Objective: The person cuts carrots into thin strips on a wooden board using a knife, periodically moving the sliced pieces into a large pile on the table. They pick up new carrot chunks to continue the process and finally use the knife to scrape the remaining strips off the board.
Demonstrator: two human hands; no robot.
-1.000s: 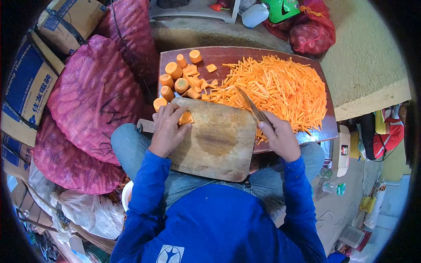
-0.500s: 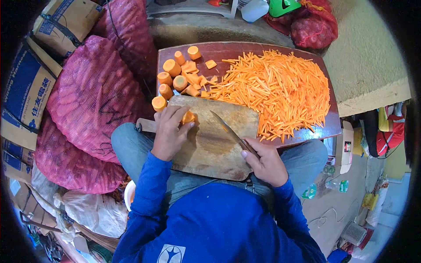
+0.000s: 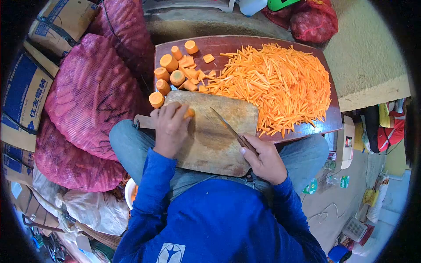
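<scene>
On the left part of the wooden cutting board [image 3: 215, 151], my left hand [image 3: 170, 131] has its fingers curled over a carrot piece [image 3: 190, 113], which is mostly covered. My right hand [image 3: 268, 161] grips a knife [image 3: 227, 126] by its handle, the blade slanting up and left over the board and apart from the carrot piece. Behind the board, carrot chunks [image 3: 168, 62] and flat offcuts [image 3: 193, 75] lie on the left of the dark red table [image 3: 215, 43]. A large heap of carrot sticks [image 3: 280, 90] lies on its right.
A board-side handle [image 3: 144, 122] sticks out left of the cutting board. Pink mesh sacks [image 3: 87, 101] and cardboard boxes [image 3: 24, 96] crowd the left side. A red net bag [image 3: 313, 24] sits on the ledge at the back right. A white container [image 3: 130, 193] stands by my left leg.
My left hand has shifted slightly right, and its fingers now cover more of the carrot piece. The knife stays in my right hand at nearly the same angle. The view has shifted slightly.
</scene>
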